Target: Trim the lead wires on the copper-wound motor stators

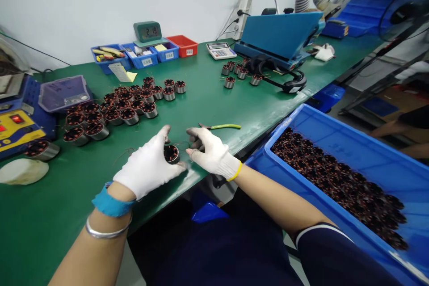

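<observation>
My left hand (147,163), in a white glove, is wrapped round a copper-wound motor coil (171,154) on the green table. To its right, my right hand (209,149), gloved in white with a yellow cuff, has its fingertips pressed together near thin wires that reach out from the coil; whether it grips a wire is too small to tell. Just behind the right hand lies a pair of pliers (223,127) with yellow-green handles. Several more coils (129,116) stand grouped at the back left of my left hand.
A blue bin (301,183) full of coils stands at the right. Along the wall are small trays (144,60), a clock (147,31) and a calculator (221,50). A headset (295,84) and a few coils (229,82) lie before a blue machine (278,35).
</observation>
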The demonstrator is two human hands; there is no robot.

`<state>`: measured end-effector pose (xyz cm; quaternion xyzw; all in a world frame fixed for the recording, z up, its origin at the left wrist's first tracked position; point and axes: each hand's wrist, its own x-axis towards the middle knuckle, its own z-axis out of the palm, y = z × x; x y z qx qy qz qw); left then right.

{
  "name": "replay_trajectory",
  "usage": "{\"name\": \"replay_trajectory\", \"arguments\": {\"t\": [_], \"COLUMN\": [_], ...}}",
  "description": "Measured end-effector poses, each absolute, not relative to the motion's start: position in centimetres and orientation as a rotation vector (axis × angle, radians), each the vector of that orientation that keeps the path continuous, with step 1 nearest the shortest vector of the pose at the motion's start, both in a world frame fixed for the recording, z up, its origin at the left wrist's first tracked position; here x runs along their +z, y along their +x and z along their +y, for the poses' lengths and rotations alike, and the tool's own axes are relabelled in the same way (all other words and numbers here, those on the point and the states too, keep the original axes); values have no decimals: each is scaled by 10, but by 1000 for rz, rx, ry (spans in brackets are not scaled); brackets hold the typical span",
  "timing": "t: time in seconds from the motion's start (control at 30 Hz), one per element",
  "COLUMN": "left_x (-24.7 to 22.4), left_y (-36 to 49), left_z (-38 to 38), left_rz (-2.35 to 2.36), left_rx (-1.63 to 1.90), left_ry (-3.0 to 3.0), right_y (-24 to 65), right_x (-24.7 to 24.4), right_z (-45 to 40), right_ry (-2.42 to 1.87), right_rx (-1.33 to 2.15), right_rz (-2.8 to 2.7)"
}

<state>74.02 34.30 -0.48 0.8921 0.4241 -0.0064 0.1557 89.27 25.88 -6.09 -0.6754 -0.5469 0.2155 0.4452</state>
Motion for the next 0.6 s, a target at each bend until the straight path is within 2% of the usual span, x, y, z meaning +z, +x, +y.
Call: {"name": "replay_trajectory", "arguments": {"t": [0.13,0.27,0.4,0.6], "left_x": [-8,-16,-21,-21], "left_y": [748,750,748,746], "left_z": [348,354,356,357], "left_rz": [1391,1271,1104,908], "left_rx": [-87,-46,-45,79], "left_ry": [2469,2452,2517,2324], "right_y": [896,898,897,895], "right_x": [-64,-50,-39,-46], "right_z": [267,290,304,297], "right_ry": [-1677,-1671,-1474,-1378], "right_rx": [318,669,968,1113], "right_rz": [-1449,-1508,-1102,-742]}}
